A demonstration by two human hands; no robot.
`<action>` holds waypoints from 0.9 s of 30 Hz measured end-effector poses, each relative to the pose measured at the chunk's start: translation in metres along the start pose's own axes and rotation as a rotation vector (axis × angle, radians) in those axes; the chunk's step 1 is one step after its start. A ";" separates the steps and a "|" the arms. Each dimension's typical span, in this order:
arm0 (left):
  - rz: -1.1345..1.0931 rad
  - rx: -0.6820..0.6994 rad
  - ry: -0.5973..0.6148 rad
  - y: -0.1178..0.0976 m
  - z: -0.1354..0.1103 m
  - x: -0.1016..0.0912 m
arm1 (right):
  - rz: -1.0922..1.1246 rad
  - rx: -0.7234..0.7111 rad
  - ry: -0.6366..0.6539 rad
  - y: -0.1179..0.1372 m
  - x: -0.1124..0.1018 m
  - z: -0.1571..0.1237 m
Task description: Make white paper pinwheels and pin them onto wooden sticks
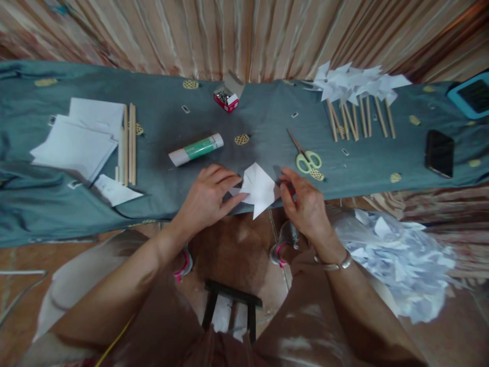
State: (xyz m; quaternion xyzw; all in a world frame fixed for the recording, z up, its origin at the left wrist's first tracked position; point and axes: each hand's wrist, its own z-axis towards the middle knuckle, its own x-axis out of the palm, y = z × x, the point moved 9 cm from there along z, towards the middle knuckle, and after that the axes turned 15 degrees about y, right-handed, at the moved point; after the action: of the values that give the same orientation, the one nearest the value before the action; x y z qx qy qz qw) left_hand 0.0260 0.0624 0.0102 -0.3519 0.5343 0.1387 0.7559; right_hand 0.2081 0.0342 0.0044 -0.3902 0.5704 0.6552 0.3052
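Observation:
A white paper pinwheel (260, 186) with cut, folded points is at the near edge of the cloth-covered table. My left hand (210, 196) grips its left side between thumb and fingers. Close by its right tip is my right hand (303, 201), fingers bent and apart; whether a fingertip touches the paper is unclear. Green-handled scissors (307, 160) lie just beyond my right hand. A glue stick (196, 149) with a green label rests beyond my left hand. Farther back, a small red box (226, 102) stands with its flap up, full of small metal pieces.
Stacked white paper squares (76, 145) and wooden sticks (132, 145) lie at left. Finished paper pinwheels on sticks (351, 86) line the back right. A black phone (439, 153) lies at right. A clear bag of cut paper (397, 260) sits on the floor beside a dark stool (233, 293).

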 end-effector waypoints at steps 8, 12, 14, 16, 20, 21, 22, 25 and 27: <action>0.079 0.011 0.075 -0.012 -0.001 0.011 | 0.070 -0.024 0.060 0.001 0.005 0.002; 0.097 -0.052 0.047 0.010 0.006 -0.004 | 0.179 0.035 0.082 0.004 0.008 0.001; 0.121 -0.111 -0.007 0.021 0.007 -0.015 | 0.223 0.063 0.109 0.006 0.010 0.001; 0.117 -0.113 -0.069 0.020 0.005 -0.022 | 0.232 0.099 0.116 0.006 0.009 0.002; 0.057 0.085 -0.037 -0.015 0.000 -0.009 | 0.223 0.136 0.091 0.003 0.003 0.004; 0.070 0.124 -0.006 -0.025 -0.001 -0.001 | 0.223 0.128 0.087 0.003 0.002 0.004; 0.085 0.138 0.025 -0.031 -0.002 0.006 | 0.223 0.114 0.086 0.004 0.002 0.005; 0.134 0.127 0.068 -0.039 -0.002 0.019 | 0.218 0.025 0.074 0.011 0.002 0.006; 0.155 0.119 0.078 -0.039 0.000 0.022 | 0.220 -0.050 0.070 0.016 0.002 0.007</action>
State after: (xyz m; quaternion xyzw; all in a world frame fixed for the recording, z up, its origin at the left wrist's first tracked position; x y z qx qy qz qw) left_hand 0.0571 0.0310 0.0048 -0.2692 0.5962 0.1512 0.7411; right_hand 0.1922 0.0384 0.0109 -0.3552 0.6035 0.6849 0.2015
